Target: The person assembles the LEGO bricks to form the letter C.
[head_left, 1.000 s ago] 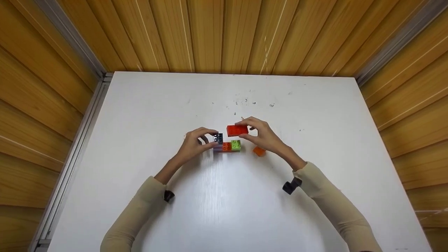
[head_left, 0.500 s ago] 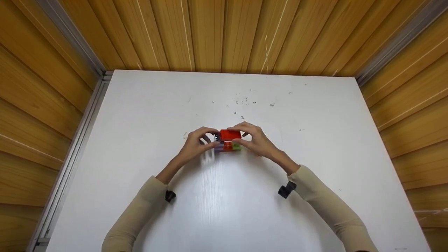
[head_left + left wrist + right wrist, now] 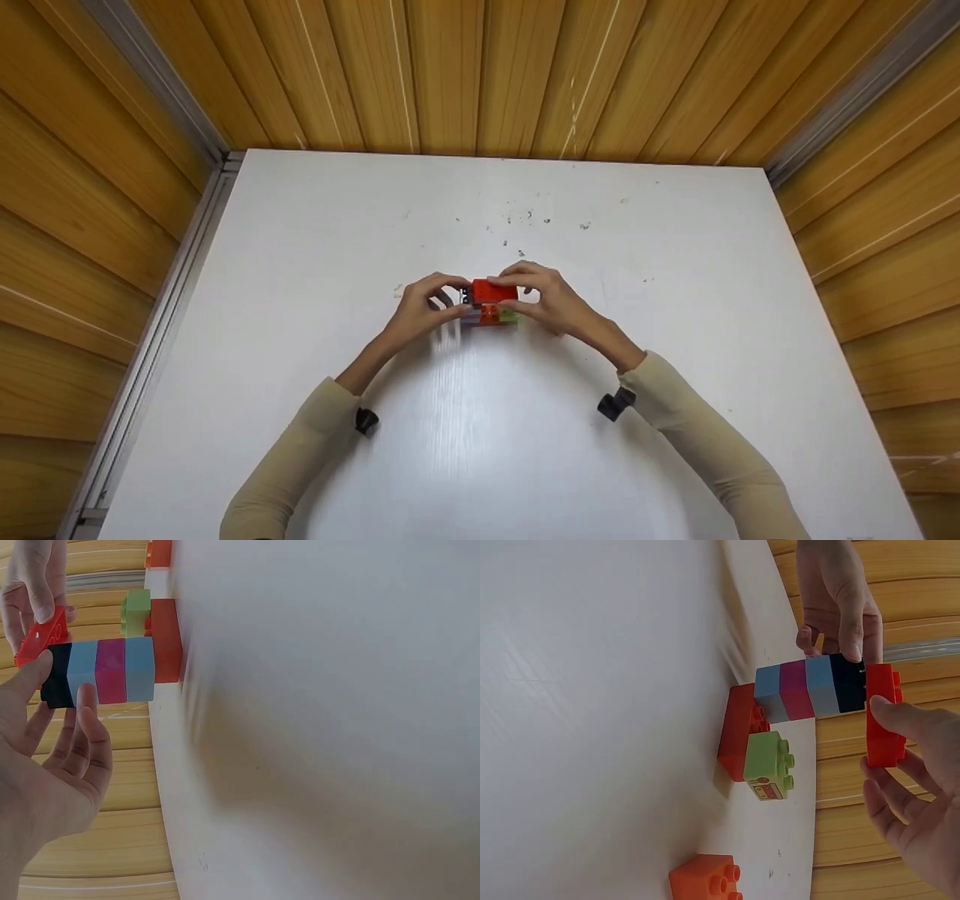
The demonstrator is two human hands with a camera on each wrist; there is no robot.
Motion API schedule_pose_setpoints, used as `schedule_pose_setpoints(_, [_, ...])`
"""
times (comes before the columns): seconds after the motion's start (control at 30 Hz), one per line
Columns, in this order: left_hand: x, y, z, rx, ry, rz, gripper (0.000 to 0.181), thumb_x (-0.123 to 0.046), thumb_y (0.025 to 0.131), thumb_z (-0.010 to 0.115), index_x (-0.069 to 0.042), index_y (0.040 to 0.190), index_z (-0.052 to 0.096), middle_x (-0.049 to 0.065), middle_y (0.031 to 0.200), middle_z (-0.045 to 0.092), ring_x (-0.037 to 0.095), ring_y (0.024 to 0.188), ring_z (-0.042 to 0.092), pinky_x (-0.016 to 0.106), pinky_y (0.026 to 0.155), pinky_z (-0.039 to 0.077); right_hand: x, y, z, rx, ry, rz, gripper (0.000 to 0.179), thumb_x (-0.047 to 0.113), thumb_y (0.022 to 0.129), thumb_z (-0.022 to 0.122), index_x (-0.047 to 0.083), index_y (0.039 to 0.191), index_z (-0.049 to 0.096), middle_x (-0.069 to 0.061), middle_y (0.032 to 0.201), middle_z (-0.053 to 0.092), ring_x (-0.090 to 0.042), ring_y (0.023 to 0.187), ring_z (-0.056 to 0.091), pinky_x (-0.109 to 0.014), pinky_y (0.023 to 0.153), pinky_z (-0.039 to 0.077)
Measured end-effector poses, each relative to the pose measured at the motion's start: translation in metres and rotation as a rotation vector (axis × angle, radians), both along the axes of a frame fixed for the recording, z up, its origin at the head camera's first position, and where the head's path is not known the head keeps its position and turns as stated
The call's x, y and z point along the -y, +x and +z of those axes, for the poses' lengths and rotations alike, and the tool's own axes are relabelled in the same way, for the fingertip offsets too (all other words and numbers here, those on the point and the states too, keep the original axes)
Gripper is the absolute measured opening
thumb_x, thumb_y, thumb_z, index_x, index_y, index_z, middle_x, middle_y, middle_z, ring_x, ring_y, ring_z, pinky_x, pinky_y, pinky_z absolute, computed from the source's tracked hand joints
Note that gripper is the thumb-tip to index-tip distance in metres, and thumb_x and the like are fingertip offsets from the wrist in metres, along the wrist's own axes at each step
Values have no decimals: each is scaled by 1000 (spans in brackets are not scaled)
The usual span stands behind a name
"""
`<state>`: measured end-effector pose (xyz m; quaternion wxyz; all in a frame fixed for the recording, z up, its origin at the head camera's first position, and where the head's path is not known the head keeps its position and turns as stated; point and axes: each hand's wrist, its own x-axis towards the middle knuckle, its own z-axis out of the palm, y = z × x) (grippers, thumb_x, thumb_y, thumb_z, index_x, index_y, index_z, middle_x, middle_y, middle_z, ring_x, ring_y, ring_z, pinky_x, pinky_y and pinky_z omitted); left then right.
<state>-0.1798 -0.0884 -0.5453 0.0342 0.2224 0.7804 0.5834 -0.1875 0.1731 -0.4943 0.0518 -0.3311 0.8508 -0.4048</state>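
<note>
My left hand (image 3: 420, 309) grips the dark top block (image 3: 58, 675) of a small tower between thumb and fingers. Below that block come a light blue block (image 3: 821, 686), a magenta block (image 3: 796, 690) and another light blue block (image 3: 769, 694). They rise from one end of a long orange-red base brick (image 3: 736, 733) on the table. A light green block (image 3: 763, 763) with a printed picture sits on the base's other end. In my right hand (image 3: 556, 301) a bright red brick (image 3: 882, 716) is pinched, its one end right over the dark block's studs and the rest overhanging the green block.
A loose orange block (image 3: 705, 877) lies on the white table (image 3: 480, 450) to the right of the base, mostly covered by my right hand in the head view. Wood-look panels (image 3: 442, 75) stand behind the table and at its sides.
My right hand has brought the red brick left and toward me, from beyond the green block to the tower's top. Between half a second ago and now little differs. The left hand keeps its grip.
</note>
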Motion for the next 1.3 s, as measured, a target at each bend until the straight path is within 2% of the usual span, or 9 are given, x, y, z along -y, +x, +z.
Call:
schedule_pose_setpoints(0.23, [-1,0,1,9,10,7,39,-6,86,81,1,122,70,21,117,71,34,86,69,45,80,59,3,-4,8,-15,40,27,41,9,88,80,7,129,72,-16,118,69,-32,111,64,-50,90,55])
schedule_pose_setpoints(0.53, [1,0,-1,50,-4,8,36,-13,87,82,-6,121,73,14,116,72,23,85,69,36,79,59,7,-5,11,58,56,35,42,9,88,80,6,129,71,-16,115,68,-28,101,63,-50,81,55])
schedule_pose_setpoints(0.7, [2,-1,-1,34,-13,2,37,-15,88,81,-6,123,73,14,117,72,20,85,69,37,80,59,7,-6,10,61,67,34,44,10,88,80,5,130,70,-17,117,68,-29,101,63,-50,79,54])
schedule_pose_setpoints(0.83, [1,-2,0,25,-25,-2,37,-15,88,81,-5,123,72,14,118,72,22,86,69,35,79,59,7,-7,12,97,80,14,45,10,87,80,7,131,69,-17,118,68,-29,101,62,-51,81,54])
schedule_pose_setpoints(1.07, [-2,-2,6,17,-46,-6,46,-3,87,79,4,130,65,25,120,69,39,89,69,44,83,59,9,-5,15,103,100,-19,45,11,86,81,7,129,70,-17,117,68,-28,99,60,-43,79,51])
schedule_pose_setpoints(1.2, [-1,-2,7,-22,-43,-45,52,-6,88,79,-2,137,62,22,120,69,35,88,69,40,80,60,9,-5,13,113,70,-31,44,10,85,82,6,128,71,-17,116,68,-24,95,59,-46,76,52])
schedule_pose_setpoints(1.3, [1,-2,8,-35,-56,-60,49,-9,89,78,-5,136,65,20,119,69,32,89,70,41,80,60,9,-5,10,128,46,-45,44,10,85,82,7,127,71,-17,117,68,-22,96,58,-41,74,51])
